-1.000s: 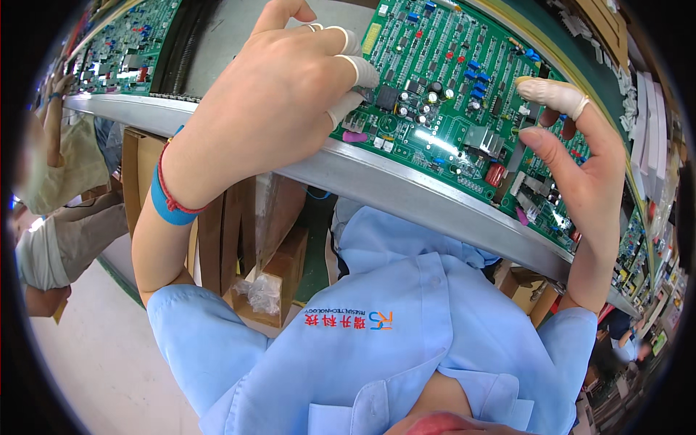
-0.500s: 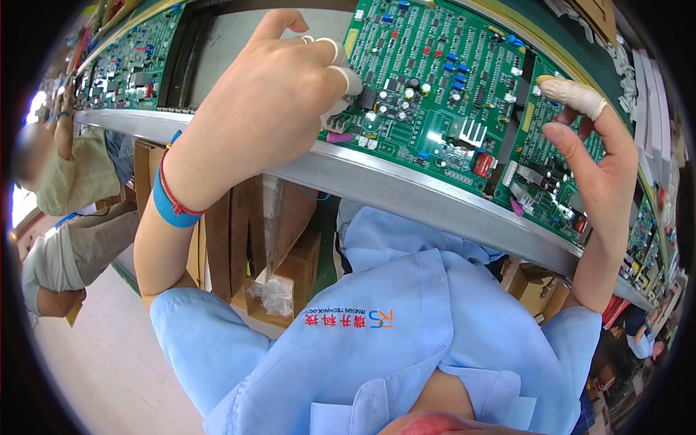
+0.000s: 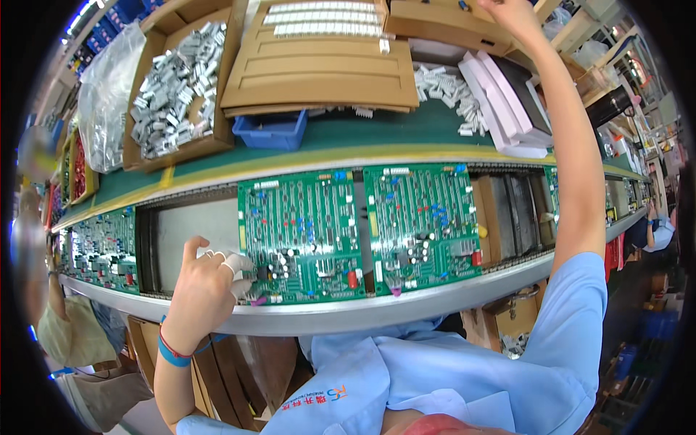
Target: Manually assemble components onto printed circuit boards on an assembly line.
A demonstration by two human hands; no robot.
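Conveyor [image 3: 326, 320] before us carries, centrally, a left board [image 3: 290, 199] and right board [image 3: 420, 196], both dense with fitted parts [image 3: 353, 279]; what remains, we cannot tell. Beyond, near a carton [image 3: 435, 23], our right hand [image 3: 509, 13] is cropped, its hold unclear. Our left hand [image 3: 206, 286] half-curls at the left board's near-left corner, any grip hidden.

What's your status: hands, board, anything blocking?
Left hand at board, near left corner, grip unclear. Right hand up by far carton, cut by frame. Board lying flat. Left fingers hide part of its corner.
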